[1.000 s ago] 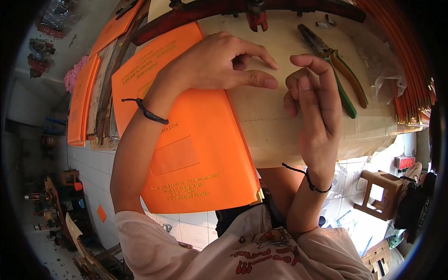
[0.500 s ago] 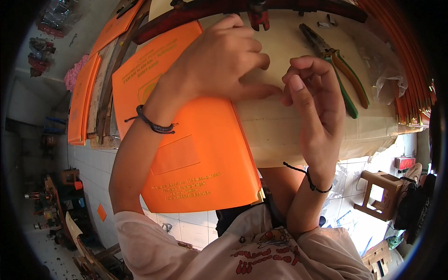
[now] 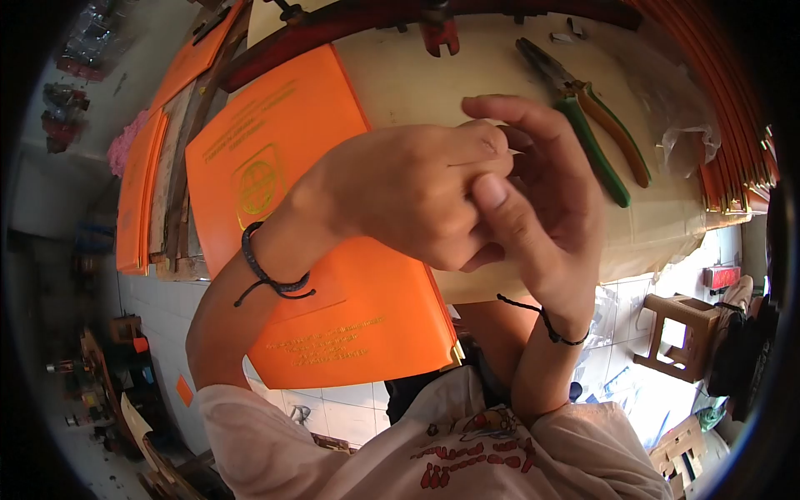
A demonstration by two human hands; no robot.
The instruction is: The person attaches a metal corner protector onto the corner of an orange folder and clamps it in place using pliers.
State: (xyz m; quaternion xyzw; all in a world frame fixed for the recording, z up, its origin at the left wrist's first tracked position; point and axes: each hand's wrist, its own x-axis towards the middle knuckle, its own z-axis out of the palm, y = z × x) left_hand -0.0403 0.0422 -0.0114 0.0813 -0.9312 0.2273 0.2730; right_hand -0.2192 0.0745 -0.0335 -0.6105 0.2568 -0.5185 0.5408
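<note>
My left hand [image 3: 417, 187] is closed, its fingers tucked toward my right palm. A tiny pale tip shows by its knuckles, but I cannot make out what it is. Cupped around those fingers is my right hand [image 3: 558, 200], its index finger raised apart and its thumb against my left hand. Below my left forearm lies an orange folder [image 3: 333, 292] with gold lettering, a round gold emblem and a gold metal corner. Pliers [image 3: 583, 117] with green and yellow handles rest beyond my right hand.
A dark red metal bar [image 3: 438, 33] spans the table's far side. Orange folders [image 3: 142, 192] lie at the left; a stack of them [image 3: 737, 167] stands at the right. Small metal bits [image 3: 562, 37] sit near the pliers. A brown stool [image 3: 679, 333] stands on the floor.
My left hand has moved down and right, closing its fingers and meeting my right hand. My right index finger has lifted and straightened somewhat. The view has shifted slightly.
</note>
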